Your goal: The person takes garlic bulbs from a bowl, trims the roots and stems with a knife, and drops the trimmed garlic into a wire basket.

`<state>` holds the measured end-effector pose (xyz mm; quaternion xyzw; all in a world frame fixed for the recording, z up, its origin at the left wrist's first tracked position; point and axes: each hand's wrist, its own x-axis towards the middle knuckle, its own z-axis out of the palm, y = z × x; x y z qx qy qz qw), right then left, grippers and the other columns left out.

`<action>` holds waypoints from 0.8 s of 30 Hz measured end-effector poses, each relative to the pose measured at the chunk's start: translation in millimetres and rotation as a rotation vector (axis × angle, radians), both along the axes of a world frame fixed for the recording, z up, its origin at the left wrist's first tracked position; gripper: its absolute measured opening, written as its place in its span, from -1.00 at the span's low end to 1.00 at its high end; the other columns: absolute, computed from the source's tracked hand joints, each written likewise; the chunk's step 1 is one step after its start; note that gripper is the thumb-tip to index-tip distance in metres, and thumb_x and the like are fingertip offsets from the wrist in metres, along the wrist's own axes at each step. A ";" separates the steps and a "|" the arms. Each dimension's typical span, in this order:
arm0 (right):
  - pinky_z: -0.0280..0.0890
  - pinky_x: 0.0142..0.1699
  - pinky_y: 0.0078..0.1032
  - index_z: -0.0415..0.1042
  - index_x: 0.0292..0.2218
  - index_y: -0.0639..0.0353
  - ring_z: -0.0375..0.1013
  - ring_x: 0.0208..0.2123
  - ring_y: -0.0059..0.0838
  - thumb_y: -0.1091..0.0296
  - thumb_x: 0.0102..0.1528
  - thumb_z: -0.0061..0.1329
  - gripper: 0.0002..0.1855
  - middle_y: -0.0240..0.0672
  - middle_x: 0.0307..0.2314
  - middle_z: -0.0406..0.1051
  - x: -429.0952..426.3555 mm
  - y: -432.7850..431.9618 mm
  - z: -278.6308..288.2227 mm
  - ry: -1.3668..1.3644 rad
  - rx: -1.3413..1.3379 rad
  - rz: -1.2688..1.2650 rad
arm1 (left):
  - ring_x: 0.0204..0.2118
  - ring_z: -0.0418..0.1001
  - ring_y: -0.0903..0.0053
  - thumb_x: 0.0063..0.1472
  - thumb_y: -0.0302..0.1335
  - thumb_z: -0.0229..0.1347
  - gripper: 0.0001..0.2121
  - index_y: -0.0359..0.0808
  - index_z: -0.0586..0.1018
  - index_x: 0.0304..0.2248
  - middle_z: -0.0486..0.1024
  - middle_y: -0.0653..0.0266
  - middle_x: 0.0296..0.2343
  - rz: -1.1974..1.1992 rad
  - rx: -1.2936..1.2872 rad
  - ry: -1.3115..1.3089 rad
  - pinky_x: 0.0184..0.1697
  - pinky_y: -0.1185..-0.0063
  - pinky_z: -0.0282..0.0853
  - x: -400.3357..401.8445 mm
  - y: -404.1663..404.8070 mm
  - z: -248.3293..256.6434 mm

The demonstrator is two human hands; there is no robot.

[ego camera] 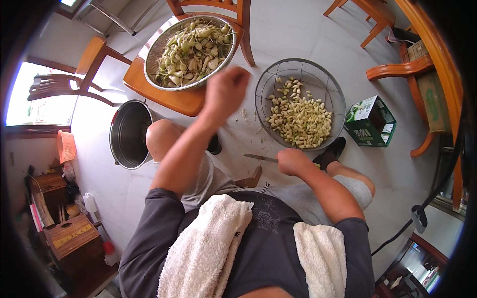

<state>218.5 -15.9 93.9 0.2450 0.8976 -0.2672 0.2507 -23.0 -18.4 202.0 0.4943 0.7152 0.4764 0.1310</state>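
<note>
My left hand (228,87) is raised beside the near right rim of a perforated metal basin (151,76), its fingers curled and blurred; whether it holds anything is hidden. Garlic bulbs or cloves with stems and roots (193,50) fill this basin, which sits tilted on a wooden chair. In my right hand (294,162) is the handle of a knife (260,158), its blade pointing left above the floor. Just beyond that hand, a round wire-mesh basket (264,93) holds a heap of peeled garlic cloves (303,123).
A dark metal bucket (130,136) stands left of my knee. Right of the mesh basket is an open green carton (372,123). The wooden chair (171,98) is ahead, with scraps (246,115) on the floor. Wooden furniture (402,69) stands at the right.
</note>
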 end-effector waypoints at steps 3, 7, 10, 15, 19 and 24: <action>0.33 -0.29 -0.26 0.47 -0.51 0.26 0.44 -0.37 -0.07 0.47 -0.14 -0.21 -0.80 -0.03 -0.45 0.44 -2.4 1.4 6.1 0.021 -0.015 -0.021 | -0.44 0.49 0.32 0.03 -0.44 0.05 -0.86 -0.31 0.56 -0.44 0.51 0.13 -0.54 0.220 -0.152 0.371 -0.32 0.48 0.37 -60.5 11.6 24.3; 0.33 -0.29 -0.25 0.47 -0.49 0.28 0.44 -0.37 -0.07 0.47 -0.13 -0.21 -0.80 -0.02 -0.47 0.44 -4.1 1.1 5.5 -0.033 -0.018 0.009 | -0.36 0.47 0.20 -0.01 -0.41 0.05 -0.84 -0.30 0.57 -0.45 0.50 0.05 -0.47 0.170 -0.516 0.551 -0.26 0.40 0.36 -97.9 28.4 17.5; 0.33 -0.29 -0.25 0.47 -0.49 0.29 0.44 -0.37 -0.07 0.47 -0.13 -0.20 -0.79 -0.02 -0.47 0.44 -5.3 1.3 6.1 -0.034 -0.022 0.014 | -0.30 0.46 0.16 -0.05 -0.43 0.01 -0.81 -0.35 0.56 -0.45 0.50 0.01 -0.42 0.146 -0.566 0.520 -0.21 0.38 0.36 -100.9 36.1 18.0; 0.33 -0.29 -0.25 0.48 -0.47 0.27 0.44 -0.37 -0.08 0.47 -0.14 -0.20 -0.79 -0.03 -0.47 0.44 -6.6 2.3 10.6 -0.029 -0.036 0.006 | -0.34 0.48 0.23 -0.07 -0.43 0.06 -0.78 -0.37 0.57 -0.40 0.51 0.00 -0.44 0.068 -0.430 0.392 -0.24 0.43 0.37 -110.2 27.7 18.3; 0.33 -0.27 -0.26 0.48 -0.45 0.24 0.44 -0.36 -0.08 0.47 -0.13 -0.20 -0.78 -0.05 -0.46 0.45 -6.0 3.7 12.0 -0.014 -0.013 -0.030 | -0.49 0.43 0.59 0.00 -0.45 0.11 -0.73 -0.41 0.53 -0.28 0.50 0.22 -0.53 0.022 -0.354 0.119 -0.42 0.64 0.34 -108.1 -1.3 33.4; 0.33 -0.23 -0.27 0.48 -0.43 0.23 0.44 -0.33 -0.09 0.46 -0.13 -0.21 -0.77 -0.05 -0.42 0.44 -9.2 9.1 20.3 -0.031 -0.016 -0.049 | -0.64 0.33 0.73 0.12 -0.54 0.02 -0.76 -0.49 0.45 -0.22 0.41 0.34 -0.63 0.009 -0.225 -0.545 -0.63 0.77 0.20 -118.8 -22.6 33.2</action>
